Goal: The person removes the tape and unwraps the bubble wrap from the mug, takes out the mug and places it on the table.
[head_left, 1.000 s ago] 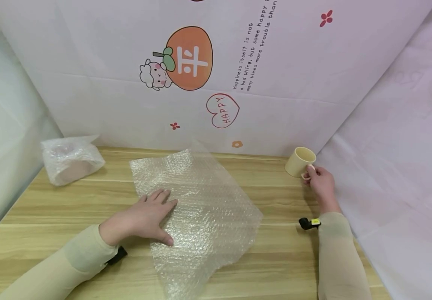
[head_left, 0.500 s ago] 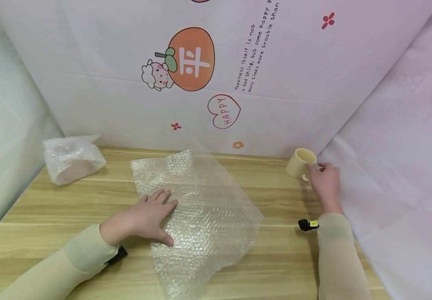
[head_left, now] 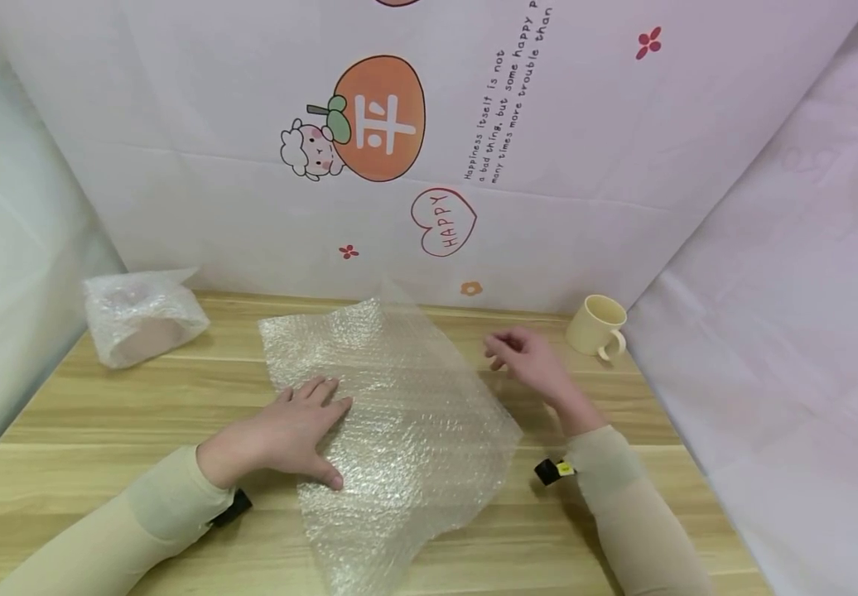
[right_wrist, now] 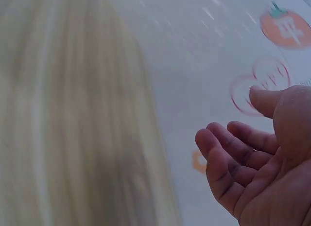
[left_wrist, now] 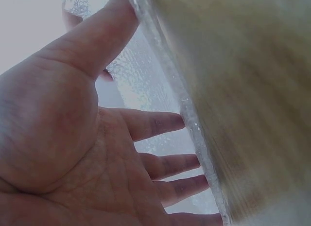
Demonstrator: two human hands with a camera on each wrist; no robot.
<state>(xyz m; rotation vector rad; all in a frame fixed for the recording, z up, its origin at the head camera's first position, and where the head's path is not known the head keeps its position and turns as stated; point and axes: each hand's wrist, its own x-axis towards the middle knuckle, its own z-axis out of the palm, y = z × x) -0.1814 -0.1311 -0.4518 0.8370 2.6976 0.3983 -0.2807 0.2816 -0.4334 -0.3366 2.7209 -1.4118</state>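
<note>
A sheet of clear bubble wrap (head_left: 414, 414) lies spread over the middle of the table. My left hand (head_left: 287, 434) rests on its left edge with fingers spread; in the left wrist view the fingertips touch the edge of the bubble wrap (left_wrist: 187, 107). Just beyond the sheet's right edge, my right hand (head_left: 529, 364) is in the air, its fingers loosely curled around nothing, as the right wrist view of that hand (right_wrist: 262, 158) also shows. The pale yellow mug (head_left: 593, 327) stands upright at the back right corner, apart from the hand, its handle turned toward the front right.
A bubble-wrapped bundle (head_left: 146, 319) sits at the back left of the wooden table (head_left: 563, 538); what is inside cannot be made out. A printed white cloth (head_left: 250, 223) rises behind the table, and white cloth walls stand at both sides.
My right hand has let go of the mug's handle and moved left toward the bubble wrap. The mug stays at the back right, and the left hand keeps its place.
</note>
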